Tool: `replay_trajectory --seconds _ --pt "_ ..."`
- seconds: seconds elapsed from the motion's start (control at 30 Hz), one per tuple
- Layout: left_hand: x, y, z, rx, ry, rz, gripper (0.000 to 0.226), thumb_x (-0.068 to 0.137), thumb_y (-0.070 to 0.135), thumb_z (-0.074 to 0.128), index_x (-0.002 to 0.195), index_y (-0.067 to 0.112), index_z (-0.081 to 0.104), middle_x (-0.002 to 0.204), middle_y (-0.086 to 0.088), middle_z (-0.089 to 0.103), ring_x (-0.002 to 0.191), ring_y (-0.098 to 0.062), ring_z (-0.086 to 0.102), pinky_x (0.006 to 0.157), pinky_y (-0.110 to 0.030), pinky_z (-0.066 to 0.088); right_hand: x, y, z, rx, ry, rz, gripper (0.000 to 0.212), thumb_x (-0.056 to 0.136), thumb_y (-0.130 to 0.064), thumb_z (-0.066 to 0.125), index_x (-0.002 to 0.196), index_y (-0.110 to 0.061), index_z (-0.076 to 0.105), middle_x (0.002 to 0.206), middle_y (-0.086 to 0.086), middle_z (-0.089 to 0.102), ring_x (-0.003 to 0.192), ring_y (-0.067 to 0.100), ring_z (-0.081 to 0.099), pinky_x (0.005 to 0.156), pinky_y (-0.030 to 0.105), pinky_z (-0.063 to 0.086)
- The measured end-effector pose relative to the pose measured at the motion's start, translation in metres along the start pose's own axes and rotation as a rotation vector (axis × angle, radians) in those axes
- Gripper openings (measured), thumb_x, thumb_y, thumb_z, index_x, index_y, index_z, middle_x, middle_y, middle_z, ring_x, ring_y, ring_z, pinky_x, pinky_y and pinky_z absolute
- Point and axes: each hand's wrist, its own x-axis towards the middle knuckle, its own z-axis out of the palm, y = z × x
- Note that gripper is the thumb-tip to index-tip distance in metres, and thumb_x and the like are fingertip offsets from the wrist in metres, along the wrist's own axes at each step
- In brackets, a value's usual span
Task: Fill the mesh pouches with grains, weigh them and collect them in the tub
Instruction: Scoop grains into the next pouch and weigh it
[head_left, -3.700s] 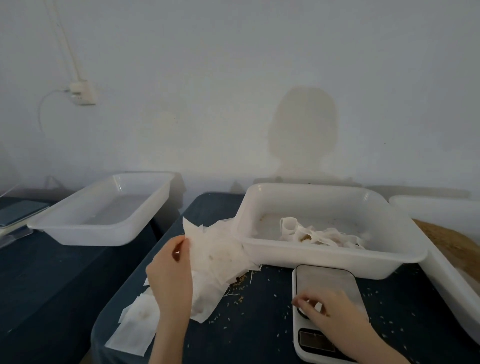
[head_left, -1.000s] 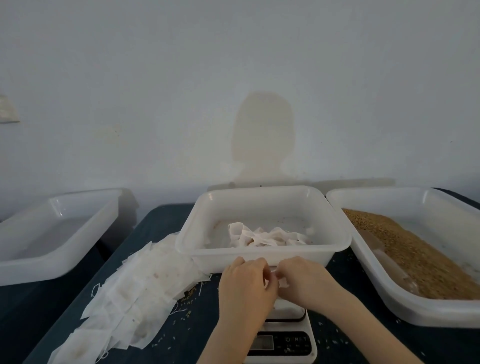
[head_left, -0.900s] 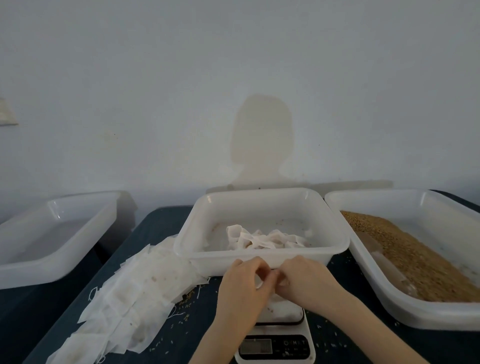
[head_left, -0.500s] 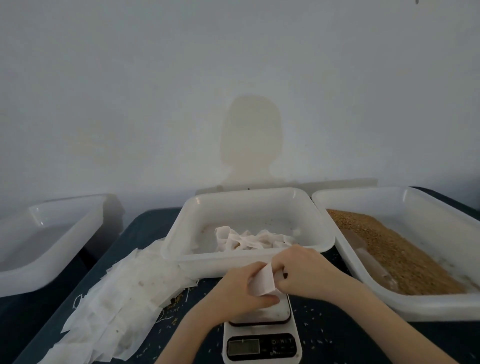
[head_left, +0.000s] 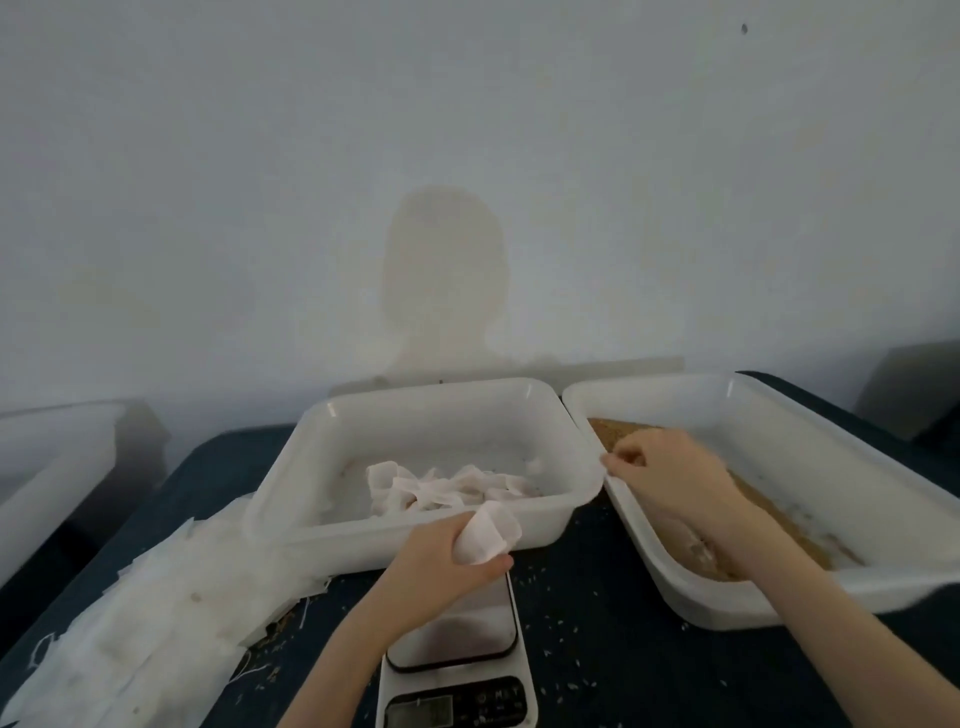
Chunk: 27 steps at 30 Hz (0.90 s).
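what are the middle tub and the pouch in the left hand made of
Middle tub: looks like white, slightly translucent moulded plastic, with smooth glossy walls and a rolled rim. Pouch held in the left hand: thin white mesh or non-woven fabric, limp and matte; the weave is unclear.

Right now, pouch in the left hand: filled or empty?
Looks empty: the pouch in the left hand is flat and limp. The right hand is at the grain tub.

Scale (head_left: 457, 670) display unreadable, edge-cropped

white tubs (head_left: 415, 535), white pouch (head_left: 485, 532) — brown grains (head_left: 618, 434), dark blue tablecloth (head_left: 597, 654)
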Motion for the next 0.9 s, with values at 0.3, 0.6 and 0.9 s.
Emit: replay_trajectory --seconds 0.3,0.6,0.9 --pt "0.013 -0.006 0.016 0.019 -0.017 -0.066 0.02 0.077 0.052 0.069 0.086 0.052 0.051 0.082 0.03 0.063 0.083 0.018 0.054 0.062 -0.004 0.042 0.0 0.061 0.019 -0.348 -0.374 0.227 0.032 0.093 -0.054 0.036 0.082 -0.025 0.045 0.079 -0.006 0.056 0.067 0.01 0.052 0.057 0.025 0.038" --pt "0.02 -0.02 0.024 0.113 -0.01 -0.127 0.035 0.077 0.048 0.071 0.107 0.039 0.054 0.092 0.02 0.058 0.096 0.003 0.056 0.081 -0.009 0.038 -0.002 0.055 -0.006 -0.36 -0.258 0.295 0.034 0.093 -0.045 0.046 0.111 -0.016 0.046 0.102 0.002 0.058 0.093 0.022 0.059 0.077 0.032 0.049" --pt "0.014 -0.014 0.022 0.002 -0.078 -0.118 0.027 0.078 0.04 0.073 0.093 0.048 0.052 0.084 0.024 0.061 0.079 0.012 0.056 0.071 -0.002 0.04 0.012 0.054 -0.03 -0.274 -0.284 0.382 0.022 0.08 -0.035 0.064 0.083 -0.017 0.05 0.083 -0.002 0.051 0.075 0.017 0.05 0.062 0.026 0.04"
